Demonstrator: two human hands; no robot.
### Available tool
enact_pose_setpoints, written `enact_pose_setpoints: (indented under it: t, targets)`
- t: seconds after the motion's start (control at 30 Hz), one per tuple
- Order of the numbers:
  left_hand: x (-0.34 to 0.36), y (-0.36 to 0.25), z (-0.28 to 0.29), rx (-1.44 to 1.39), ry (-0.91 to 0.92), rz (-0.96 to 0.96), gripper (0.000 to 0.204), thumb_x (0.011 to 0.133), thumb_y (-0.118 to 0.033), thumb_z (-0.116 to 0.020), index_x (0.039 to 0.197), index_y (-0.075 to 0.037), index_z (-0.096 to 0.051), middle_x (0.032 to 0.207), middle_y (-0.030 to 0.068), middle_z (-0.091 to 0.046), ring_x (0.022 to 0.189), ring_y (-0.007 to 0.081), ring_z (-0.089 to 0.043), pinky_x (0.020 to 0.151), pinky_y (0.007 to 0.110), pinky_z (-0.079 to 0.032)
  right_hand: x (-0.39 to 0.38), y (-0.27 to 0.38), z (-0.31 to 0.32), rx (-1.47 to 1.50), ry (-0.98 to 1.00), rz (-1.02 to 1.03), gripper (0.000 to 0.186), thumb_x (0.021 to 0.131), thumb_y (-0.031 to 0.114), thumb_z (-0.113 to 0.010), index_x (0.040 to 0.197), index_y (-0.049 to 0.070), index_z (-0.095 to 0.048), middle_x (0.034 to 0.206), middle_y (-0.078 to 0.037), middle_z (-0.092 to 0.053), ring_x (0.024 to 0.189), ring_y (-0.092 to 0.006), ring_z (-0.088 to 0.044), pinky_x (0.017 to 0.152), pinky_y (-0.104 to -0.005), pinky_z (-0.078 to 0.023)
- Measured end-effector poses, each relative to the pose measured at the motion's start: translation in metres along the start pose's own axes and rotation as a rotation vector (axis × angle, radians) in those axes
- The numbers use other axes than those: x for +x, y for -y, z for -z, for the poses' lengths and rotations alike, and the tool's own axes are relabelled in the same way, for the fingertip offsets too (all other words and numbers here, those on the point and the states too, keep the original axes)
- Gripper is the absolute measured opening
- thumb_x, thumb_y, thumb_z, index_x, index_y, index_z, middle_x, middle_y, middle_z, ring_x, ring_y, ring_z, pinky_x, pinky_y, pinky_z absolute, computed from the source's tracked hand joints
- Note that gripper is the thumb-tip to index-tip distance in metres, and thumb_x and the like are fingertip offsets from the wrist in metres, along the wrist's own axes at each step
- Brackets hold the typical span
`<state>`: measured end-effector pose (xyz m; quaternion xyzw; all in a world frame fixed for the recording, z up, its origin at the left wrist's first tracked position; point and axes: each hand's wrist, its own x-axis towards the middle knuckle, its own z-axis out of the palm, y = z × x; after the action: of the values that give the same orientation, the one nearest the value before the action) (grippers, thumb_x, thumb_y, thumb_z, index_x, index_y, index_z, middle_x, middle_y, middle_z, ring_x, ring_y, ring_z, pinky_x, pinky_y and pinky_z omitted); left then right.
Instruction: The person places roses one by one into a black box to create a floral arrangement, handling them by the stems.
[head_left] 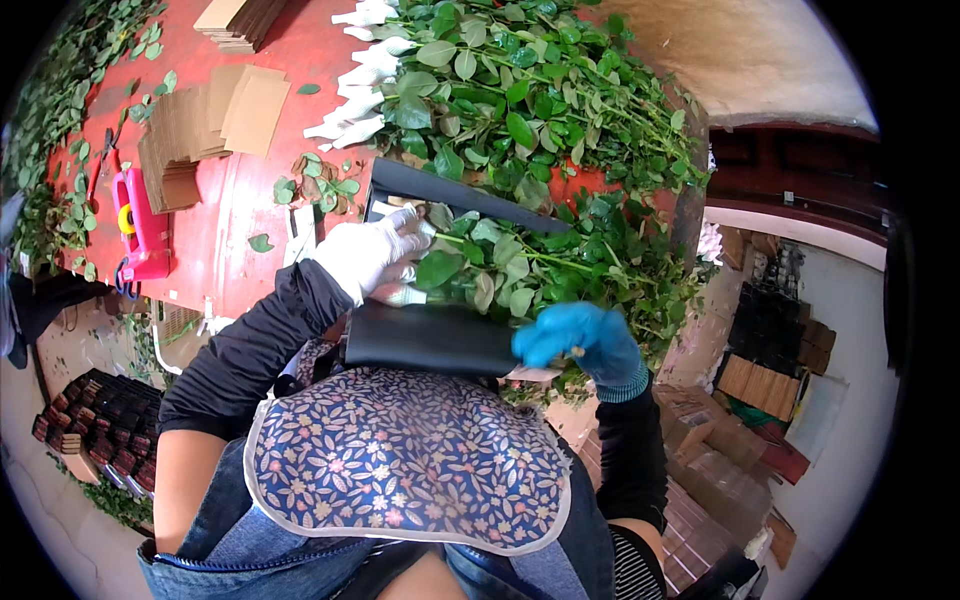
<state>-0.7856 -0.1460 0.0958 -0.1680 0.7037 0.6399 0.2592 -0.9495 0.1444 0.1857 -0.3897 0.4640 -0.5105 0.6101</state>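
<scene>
My left hand (362, 258), in a white glove, is closed around the white-sleeved heads of a few roses at the left end of a black trough. Their leafy green stems (510, 262) run to the right between the trough's raised back wall (465, 195) and its broad front flap (425, 340). My right hand (583, 345), in a blue glove, is at the right end of the front flap, below the stems. It is blurred, and its fingertips are partly hidden, so its grip cannot be made out.
Many roses with white sleeves (365, 75) lie beyond the trough on the red table (240, 200). Brown cardboard pieces (255, 110), a pink tape dispenser (145, 225) and red-handled pruners (100, 165) are at the left. Cardboard boxes (700, 430) stand at the lower right.
</scene>
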Motion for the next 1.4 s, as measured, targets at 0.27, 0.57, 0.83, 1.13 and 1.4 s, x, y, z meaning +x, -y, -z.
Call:
enact_pose_setpoints:
  t: [0.27,0.57,0.83,1.13,1.4]
  targets:
    - [0.014,0.010,0.003,-0.180,0.056,-0.031,0.039,0.092,-0.009,-0.056,0.131,-0.007,-0.056,0.142,0.0062,-0.051,0.099,0.0220,-0.067,0.077,0.036,-0.057,0.026,-0.029,-0.074,-1.200,0.086,-0.207,0.041,0.092,0.026,-0.061,0.128,0.006,-0.058,0.124,-0.019,-0.061,0.115,-0.0354,-0.058,0.100,-0.0453,-0.044]
    - [-0.010,0.006,-0.027,0.695,-0.387,-0.256,0.074,0.068,-0.033,-0.081,0.132,-0.012,-0.049,0.141,0.0167,-0.047,0.095,0.0312,-0.067,0.074,0.043,-0.056,0.070,0.089,0.032,-0.979,-0.402,0.099,0.029,0.092,0.006,-0.062,0.120,-0.003,-0.064,0.107,-0.020,-0.070,0.098,-0.0231,-0.070,0.084,-0.0337,-0.055]
    - [-0.014,-0.010,-0.032,0.795,-0.437,-0.199,0.056,0.084,-0.023,-0.066,0.137,-0.015,-0.047,0.143,0.0143,-0.047,0.093,0.0328,-0.068,0.075,0.042,-0.057,0.254,-0.002,0.195,-1.672,-0.427,-0.535,0.025,0.086,0.021,-0.057,0.103,0.007,-0.068,0.093,-0.021,-0.069,0.087,-0.0393,-0.067,0.077,-0.0509,-0.053]
    - [-0.021,-0.015,-0.034,0.778,-0.410,-0.166,0.059,0.081,-0.021,-0.069,0.136,-0.013,-0.048,0.140,0.0114,-0.047,0.093,0.0331,-0.067,0.075,0.040,-0.056,0.178,0.025,0.135,-1.604,-0.531,-0.090,0.019,0.089,0.021,-0.058,0.107,0.013,-0.059,0.083,-0.016,-0.065,0.076,-0.0373,-0.065,0.067,-0.0510,-0.050]
    - [-0.021,-0.012,-0.035,0.752,-0.407,-0.164,0.059,0.080,-0.020,-0.070,0.135,-0.013,-0.049,0.141,0.0118,-0.047,0.098,0.0325,-0.066,0.074,0.040,-0.057,0.193,0.043,0.157,-1.711,-0.499,-0.139,0.031,0.088,0.028,-0.061,0.114,0.013,-0.063,0.094,-0.015,-0.067,0.087,-0.0354,-0.066,0.072,-0.0472,-0.053]
